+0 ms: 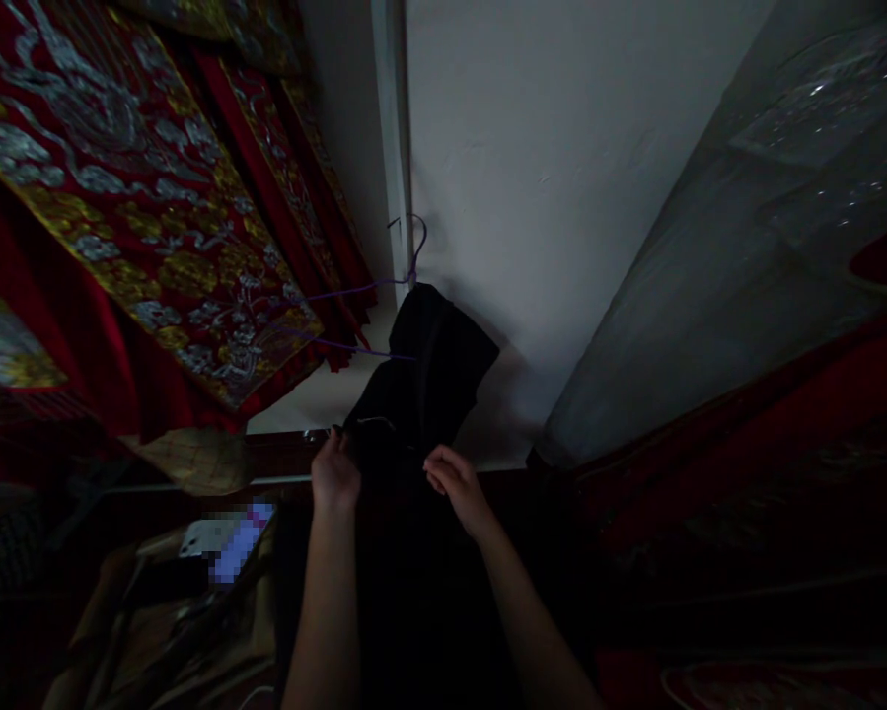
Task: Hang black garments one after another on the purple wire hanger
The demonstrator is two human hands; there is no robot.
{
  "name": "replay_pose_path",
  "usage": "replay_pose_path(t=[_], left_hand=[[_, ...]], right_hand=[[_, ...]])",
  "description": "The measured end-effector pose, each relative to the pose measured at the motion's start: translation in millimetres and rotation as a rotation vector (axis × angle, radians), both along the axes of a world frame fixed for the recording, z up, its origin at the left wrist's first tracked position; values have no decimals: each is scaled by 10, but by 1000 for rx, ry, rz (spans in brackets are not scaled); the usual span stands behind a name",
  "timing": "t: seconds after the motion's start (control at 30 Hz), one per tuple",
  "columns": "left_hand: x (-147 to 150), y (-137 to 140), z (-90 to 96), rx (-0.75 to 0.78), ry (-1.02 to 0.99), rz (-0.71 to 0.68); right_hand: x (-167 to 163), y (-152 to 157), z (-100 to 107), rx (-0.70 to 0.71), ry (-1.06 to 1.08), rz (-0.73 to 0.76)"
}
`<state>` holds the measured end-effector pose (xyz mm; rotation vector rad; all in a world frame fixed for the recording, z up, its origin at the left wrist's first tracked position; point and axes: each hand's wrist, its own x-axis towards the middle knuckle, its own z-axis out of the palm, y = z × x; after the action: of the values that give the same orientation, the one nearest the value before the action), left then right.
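- Leftward, a red embroidered costume [191,217] hangs behind the bare end of a purple hanger [339,292].
- Left hand [335,478]: finger and thumb seem to pinch the lower left corner of a black garment [447,360].
- The garment hangs ahead of both hands, its long axis slanting up and rightward.
- Right hand [450,478]: fingers curled, about as near its lower edge; I cannot tell whether they hold cloth.

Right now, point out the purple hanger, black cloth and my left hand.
Purple hanger [414,276]: head view, base of its hook.
Black cloth [450,355]: head view, its upper part.
Left hand [335,478]: head view, its middle.
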<state>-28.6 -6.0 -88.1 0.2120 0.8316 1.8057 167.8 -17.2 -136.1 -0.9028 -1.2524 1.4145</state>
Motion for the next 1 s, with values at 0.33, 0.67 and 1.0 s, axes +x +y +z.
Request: replay_pose_path(t=[0.33, 0.67, 1.0], left_hand=[[845, -389, 287, 246, 680, -228], [732, -485, -165, 256, 1099, -363], [150, -243, -57, 213, 872, -548]], right_hand=[[167, -97, 127, 249, -112, -85], [280, -18, 468, 393, -350, 92], [325, 891, 1237, 644, -381, -136]])
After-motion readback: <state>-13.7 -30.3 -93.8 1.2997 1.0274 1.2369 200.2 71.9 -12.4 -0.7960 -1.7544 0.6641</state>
